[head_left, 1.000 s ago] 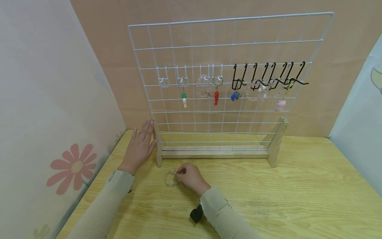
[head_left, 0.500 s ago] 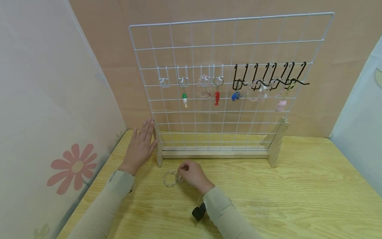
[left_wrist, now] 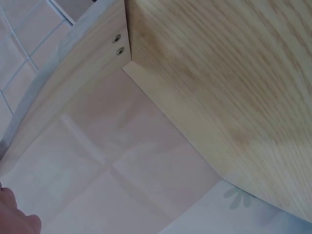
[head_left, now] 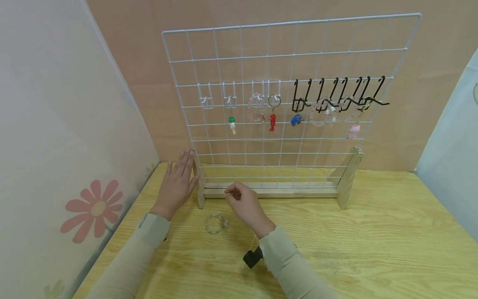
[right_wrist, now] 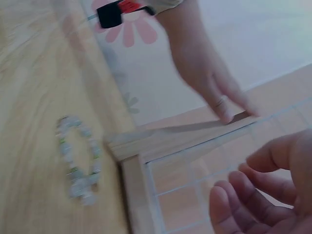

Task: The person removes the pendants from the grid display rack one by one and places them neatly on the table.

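Note:
A pale beaded bracelet [head_left: 224, 223] with a clear cluster of charms lies on the wooden table, in front of the rack's left foot. My right hand [head_left: 248, 207] hovers just up and to the right of it, fingers loosely bent. In the right wrist view nothing shows between the fingertips, and the bracelet [right_wrist: 82, 187] lies apart from the hand. My left hand [head_left: 174, 187] rests with extended fingers against the left wooden post [head_left: 199, 182] of the rack. Only a bit of its fingertips [left_wrist: 14, 214] shows in the left wrist view.
The white wire grid rack [head_left: 291, 22] stands at the back. Its white hooks hold a green-capped charm [head_left: 232, 124], a pink bracelet and a red charm [head_left: 272, 122]. Black hooks carry a blue elephant charm [head_left: 296, 120], pale bracelets and a pink charm [head_left: 353, 131].
My right hand has let go of the bracelet and lifted up and away toward the rack. The bracelet stays on the table. The left hand keeps its place on the post.

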`<state>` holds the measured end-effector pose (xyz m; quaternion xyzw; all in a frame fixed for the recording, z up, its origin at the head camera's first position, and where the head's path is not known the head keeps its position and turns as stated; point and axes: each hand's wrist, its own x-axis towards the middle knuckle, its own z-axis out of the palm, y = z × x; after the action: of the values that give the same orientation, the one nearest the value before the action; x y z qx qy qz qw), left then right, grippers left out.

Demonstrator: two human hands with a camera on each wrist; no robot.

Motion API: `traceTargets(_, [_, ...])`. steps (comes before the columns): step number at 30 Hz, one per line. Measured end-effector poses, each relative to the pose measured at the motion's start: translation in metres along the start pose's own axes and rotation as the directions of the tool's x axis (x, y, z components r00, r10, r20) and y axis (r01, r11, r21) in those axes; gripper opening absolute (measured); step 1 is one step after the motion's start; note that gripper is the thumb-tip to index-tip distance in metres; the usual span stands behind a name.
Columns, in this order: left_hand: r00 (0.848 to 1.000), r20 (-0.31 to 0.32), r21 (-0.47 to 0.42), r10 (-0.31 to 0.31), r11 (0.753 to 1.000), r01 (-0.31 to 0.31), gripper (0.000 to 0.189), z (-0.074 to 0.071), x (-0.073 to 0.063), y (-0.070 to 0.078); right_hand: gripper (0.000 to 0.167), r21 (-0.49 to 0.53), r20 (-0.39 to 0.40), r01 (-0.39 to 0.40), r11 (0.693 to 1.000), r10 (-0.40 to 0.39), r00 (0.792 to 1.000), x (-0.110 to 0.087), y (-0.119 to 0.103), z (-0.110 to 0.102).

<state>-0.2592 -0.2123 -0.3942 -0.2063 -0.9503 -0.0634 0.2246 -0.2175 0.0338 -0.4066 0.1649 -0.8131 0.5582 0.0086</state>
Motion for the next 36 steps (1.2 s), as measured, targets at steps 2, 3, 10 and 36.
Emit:
traceTargets(2, [1.000, 0.002, -0.002, -0.002, 1.000, 0.002, 0.079, 0.000, 0.000, 0.000, 0.013, 0.000, -0.056, 0.043, 0.999, -0.043, 0.998, 0.002, -0.009, -0.003])
traceTargets(3, [1.000, 0.001, -0.003, -0.001, 1.000, 0.001, 0.079, 0.000, 0.000, 0.000, 0.014, 0.000, -0.083, 0.067, 0.998, -0.067, 0.994, 0.003, -0.014, -0.005])
traceTargets(10, [1.000, -0.002, 0.000, 0.000, 1.000, 0.000, 0.079, 0.000, 0.001, 0.002, 0.018, 0.019, -0.267, 0.231, 0.973, -0.218, 0.939, 0.020, -0.046, -0.027])
traceTargets(36, [1.000, -0.001, -0.004, 0.003, 1.000, -0.003, 0.080, -0.003, -0.001, 0.001, 0.039, 0.043, -0.309, 0.244, 0.969, -0.220, 0.925, 0.066, -0.125, -0.068])
